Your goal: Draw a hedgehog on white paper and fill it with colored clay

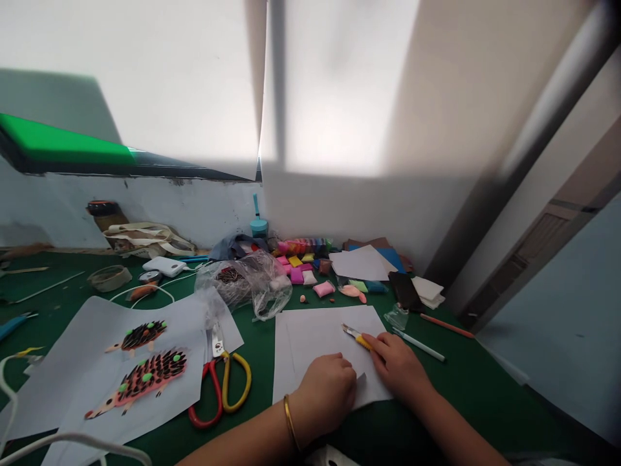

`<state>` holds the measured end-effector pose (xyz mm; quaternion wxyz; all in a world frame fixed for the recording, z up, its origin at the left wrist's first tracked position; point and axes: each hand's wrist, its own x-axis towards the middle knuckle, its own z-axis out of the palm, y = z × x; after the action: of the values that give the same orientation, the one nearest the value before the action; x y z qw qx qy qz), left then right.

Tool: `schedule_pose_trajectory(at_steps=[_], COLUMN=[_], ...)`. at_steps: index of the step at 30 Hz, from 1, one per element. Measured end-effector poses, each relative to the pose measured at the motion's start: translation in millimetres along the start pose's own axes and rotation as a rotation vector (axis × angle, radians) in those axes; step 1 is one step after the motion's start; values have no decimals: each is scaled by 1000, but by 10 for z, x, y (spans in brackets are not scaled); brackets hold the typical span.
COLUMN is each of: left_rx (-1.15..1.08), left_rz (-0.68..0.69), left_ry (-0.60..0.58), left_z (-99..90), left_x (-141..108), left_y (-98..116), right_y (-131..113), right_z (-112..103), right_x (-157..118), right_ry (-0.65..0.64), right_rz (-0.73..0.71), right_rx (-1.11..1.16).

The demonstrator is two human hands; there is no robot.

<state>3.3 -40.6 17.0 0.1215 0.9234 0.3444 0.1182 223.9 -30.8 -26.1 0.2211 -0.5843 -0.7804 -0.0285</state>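
A white sheet of paper (301,333) lies on the green table in front of me. My left hand (327,391), with a gold bangle at the wrist, rests on its lower part with curled fingers; what they hold, if anything, is hidden. My right hand (400,362) grips a yellow utility knife (358,336) over the sheet's right side, its blade pointing up and left. Left of the sheet lie scissors (218,375) with one red and one yellow handle. Further left, two clay hedgehog figures (150,377) lie on white paper.
Colourful clay packets (297,275) and a clear plastic bag (242,281) lie behind the sheet. On the right are a white pen (420,344), an orange pencil (447,325) and a black packet (405,291). A tape roll (109,278) and white cable lie left.
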Motion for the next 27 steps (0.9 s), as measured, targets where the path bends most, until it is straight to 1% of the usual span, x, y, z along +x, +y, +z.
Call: schedule_pose_trajectory(at_steps=[3,6,8,11,13,16,19,21,23,25,27], left_rx=[-211,-469,-637,-876,-1049,-1244,-1279,-1313,-1346,-1279,-1153], left_rz=[-212,-398,-476,-555,-602,-657,-662,-659,-642,-602,-523], left_ry=[70,185,276,410,455,473,486,435,370,314,226], left_z=[-12,-11,-12,-41,-86,-181,-246,-241,-209,-184,-192], left_x=[30,62,77,81,71,45,27,31,45,66,90], left_y=[-107,-229,-287,-324,-327,-331,-350,-366,-380,-390,-395], right_y=[19,36,40,37,41,45,9,-43,-99,-138,-151], right_z=[-26,-103,-190,-349,-446,-533,-517,-446,-345,-239,-155], right_x=[-1,-27,-70,-159,-215,-262,-235,-166,-63,56,164], right_ry=[-25,-38,-57,-151,-218,-296,-312,-285,-227,-168,-148], right_rz=[30,79,111,138,139,115,57,10,-25,-34,-40], right_rx=[57,136,183,227,243,263,240,188,124,69,32])
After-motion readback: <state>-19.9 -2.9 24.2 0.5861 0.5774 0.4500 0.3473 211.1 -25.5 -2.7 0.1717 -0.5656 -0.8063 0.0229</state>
